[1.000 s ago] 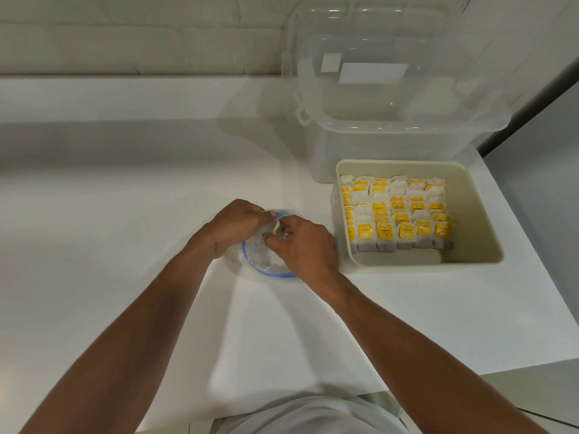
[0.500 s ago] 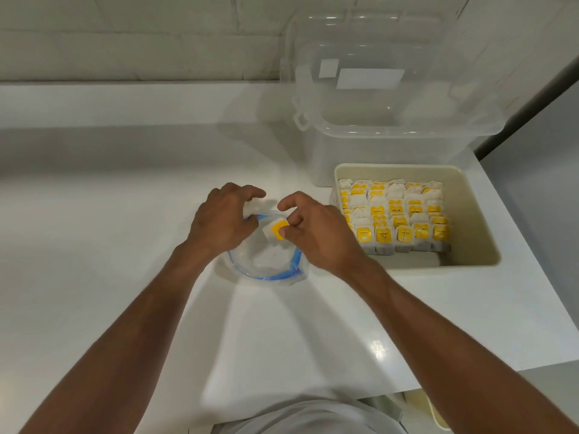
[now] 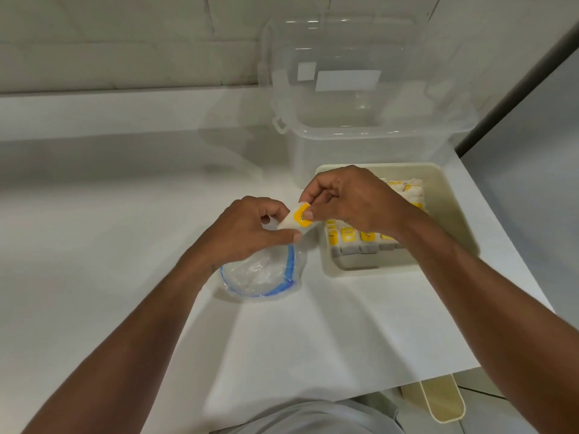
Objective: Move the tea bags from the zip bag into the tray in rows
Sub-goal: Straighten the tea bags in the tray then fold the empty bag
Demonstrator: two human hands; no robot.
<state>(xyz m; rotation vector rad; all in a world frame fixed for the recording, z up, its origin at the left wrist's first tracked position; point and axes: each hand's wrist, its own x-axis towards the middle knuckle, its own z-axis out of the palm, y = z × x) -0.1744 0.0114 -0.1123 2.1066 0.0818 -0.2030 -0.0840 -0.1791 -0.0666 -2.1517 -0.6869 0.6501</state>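
One tea bag [image 3: 297,219] was out of the zip bag [image 3: 260,274] and held in the air between it and the tray [image 3: 451,211], just above the tray's left rim. The right hand [image 3: 354,202] had a narrow grip on it, thumb and forefinger pinching the yellow tag. The left hand [image 3: 244,233] held the white end, with the thumb under its lower edge and the fingers curled behind. Both grips were on the same tea bag, so it looked as if it was being straightened or passed over, not yet placed.

Most of the task looked done. The tray already held several rows [image 3: 347,234] of yellow-tagged bags standing close together, though the right hand covered much of them. A bare strip remained along the tray's near wall and another down its right side, so there was room for at least one more row.

The zip bag lay crumpled and open on the counter [image 3: 109,245] under the left wrist. No yellow showed through its clear film, so it seemed empty or close to it, though the wrist hid part of it. What remained, by that reading, was to set this bag into the front row. A clear bin [image 3: 360,142] stood behind the tray.
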